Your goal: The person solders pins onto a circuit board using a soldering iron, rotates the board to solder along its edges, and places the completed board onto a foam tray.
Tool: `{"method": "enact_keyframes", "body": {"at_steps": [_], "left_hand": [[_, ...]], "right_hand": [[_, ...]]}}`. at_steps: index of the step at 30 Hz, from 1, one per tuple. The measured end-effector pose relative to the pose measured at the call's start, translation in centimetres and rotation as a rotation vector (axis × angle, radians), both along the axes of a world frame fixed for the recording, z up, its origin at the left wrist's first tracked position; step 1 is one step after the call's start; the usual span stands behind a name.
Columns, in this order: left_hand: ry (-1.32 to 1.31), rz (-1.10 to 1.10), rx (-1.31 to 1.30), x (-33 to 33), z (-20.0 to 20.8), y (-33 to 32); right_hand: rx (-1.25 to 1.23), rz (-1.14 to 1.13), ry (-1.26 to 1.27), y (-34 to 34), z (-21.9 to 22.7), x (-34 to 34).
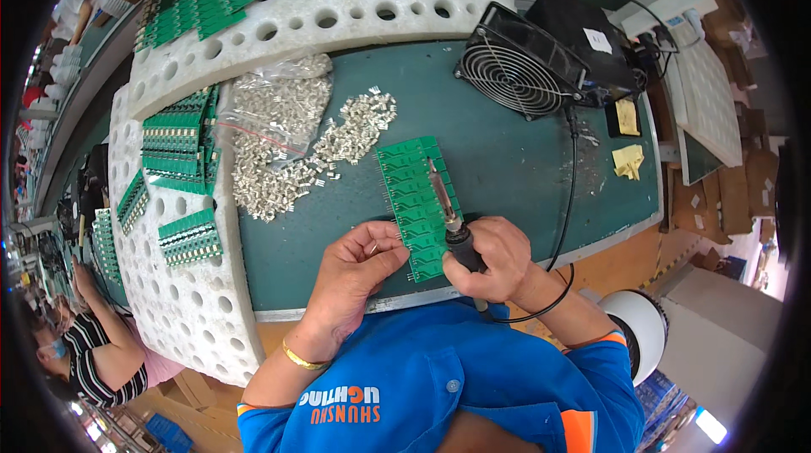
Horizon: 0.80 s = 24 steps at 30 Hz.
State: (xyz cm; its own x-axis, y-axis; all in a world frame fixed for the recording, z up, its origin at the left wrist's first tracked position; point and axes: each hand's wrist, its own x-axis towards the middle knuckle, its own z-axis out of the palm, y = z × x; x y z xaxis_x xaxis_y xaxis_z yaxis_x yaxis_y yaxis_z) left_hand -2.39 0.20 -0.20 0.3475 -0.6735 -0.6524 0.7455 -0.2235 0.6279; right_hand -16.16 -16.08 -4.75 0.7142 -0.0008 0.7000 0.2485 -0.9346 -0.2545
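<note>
Head view: I see right hand (494, 259) wrapped round soldering iron (459, 235), iron slanting over green circuit-board panel (416, 204); panel lies on green worktop (507, 166) near torso; left hand (351, 271) at panel's lower left edge, fingertips nearly together, can't tell if holding anything; white connector pile (359, 128) beyond, beside plastic bag (283, 98).
</note>
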Motion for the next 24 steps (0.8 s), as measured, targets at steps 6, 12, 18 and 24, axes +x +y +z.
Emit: {"method": "enact_keyframes", "body": {"at_steps": [6,12,18,24], "left_hand": [[0.013,-0.025,0.029,-0.3,-0.5,-0.1],[-0.086,-0.035,0.013,-1.0,-1.6,-0.2],[-0.190,-0.056,0.061,-1.4,-2.7,-0.4],[-0.243,-0.072,0.115,-1.5,-2.7,-0.5]], "right_hand": [[0.044,-0.014,0.040,0.1,-0.5,-1.1],[0.008,-0.015,0.106,0.1,-0.5,-1.8],[0.008,0.000,0.213,0.1,-0.3,-2.3],[0.011,0.019,0.268,0.0,-0.2,-2.8]]}}
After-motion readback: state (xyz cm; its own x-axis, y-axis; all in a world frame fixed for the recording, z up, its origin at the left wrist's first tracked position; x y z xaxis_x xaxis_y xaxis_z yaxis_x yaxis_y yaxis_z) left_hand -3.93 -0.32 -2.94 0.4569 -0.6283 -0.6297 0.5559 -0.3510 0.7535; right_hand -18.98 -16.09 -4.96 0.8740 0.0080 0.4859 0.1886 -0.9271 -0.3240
